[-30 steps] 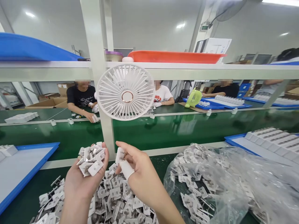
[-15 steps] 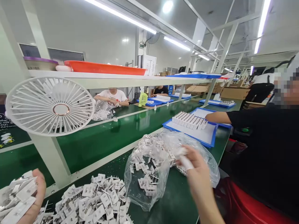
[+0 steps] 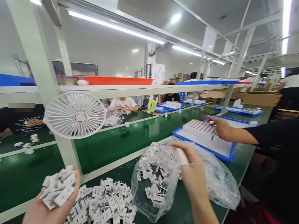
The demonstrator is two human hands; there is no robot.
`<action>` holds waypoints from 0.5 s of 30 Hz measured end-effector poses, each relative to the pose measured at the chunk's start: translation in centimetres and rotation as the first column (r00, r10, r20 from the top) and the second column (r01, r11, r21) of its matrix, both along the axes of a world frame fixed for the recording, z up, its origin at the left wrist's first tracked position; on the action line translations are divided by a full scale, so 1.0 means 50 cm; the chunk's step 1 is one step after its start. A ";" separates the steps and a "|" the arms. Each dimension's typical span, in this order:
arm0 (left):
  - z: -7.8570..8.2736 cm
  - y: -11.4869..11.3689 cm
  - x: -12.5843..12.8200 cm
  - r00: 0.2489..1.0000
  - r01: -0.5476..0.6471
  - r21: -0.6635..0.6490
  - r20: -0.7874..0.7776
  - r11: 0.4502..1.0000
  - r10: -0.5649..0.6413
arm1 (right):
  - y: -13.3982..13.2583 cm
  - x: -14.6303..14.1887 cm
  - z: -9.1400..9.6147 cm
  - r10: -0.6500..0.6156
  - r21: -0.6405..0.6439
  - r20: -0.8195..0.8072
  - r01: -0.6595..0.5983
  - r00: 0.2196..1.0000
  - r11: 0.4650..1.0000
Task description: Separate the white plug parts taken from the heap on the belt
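My left hand (image 3: 70, 199) is cupped palm up around a heap of small white plastic plates (image 3: 58, 189). Below and beside it lies a loose pile of white plug parts (image 3: 102, 202) with metal pins. My right hand (image 3: 192, 171), a white covering on its thumb, has thumb and forefinger closed at the edge of a clear plastic bag (image 3: 149, 149); its other fingers are hidden. More white pinned parts (image 3: 154, 193) show inside the bag, whose loose film (image 3: 221, 186) spreads to the right behind my wrist.
At right, a co-worker's hand (image 3: 221, 127) reaches over a blue tray (image 3: 226, 155) with rows of white parts (image 3: 201, 127). A white fan (image 3: 77, 116) hangs by a post at left. The shelf (image 3: 130, 89) crosses above the green belt (image 3: 112, 152), carrying an orange tray (image 3: 116, 81).
The view has swung left. My left hand with its white plates has come further into view. My right hand stays at the bag. The co-worker's hand now shows over the tray parts.
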State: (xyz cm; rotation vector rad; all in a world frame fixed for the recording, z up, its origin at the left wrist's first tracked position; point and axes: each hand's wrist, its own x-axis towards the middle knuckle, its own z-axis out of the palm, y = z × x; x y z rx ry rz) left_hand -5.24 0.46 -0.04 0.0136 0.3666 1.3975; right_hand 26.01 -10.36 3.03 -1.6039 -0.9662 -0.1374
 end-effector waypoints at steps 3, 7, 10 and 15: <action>0.045 -0.023 0.057 0.996 -0.070 -0.222 -0.073 0.973 0.055 | 0.067 -0.172 0.042 0.667 -0.227 0.237 -0.627 0.706 0.745; 0.056 -0.012 0.084 0.998 -0.067 -0.202 -0.023 0.977 0.063 | 0.133 -0.335 0.060 0.843 -0.536 0.377 -0.652 0.384 0.537; 0.045 0.006 0.072 0.994 -0.104 -0.193 0.015 0.976 0.109 | 0.164 -0.383 0.046 0.820 -0.583 0.412 -0.576 0.398 0.573; 0.034 0.028 0.053 0.984 -0.153 -0.187 0.066 0.970 0.168 | 0.192 -0.388 0.028 0.856 -0.572 0.338 -0.637 0.391 0.517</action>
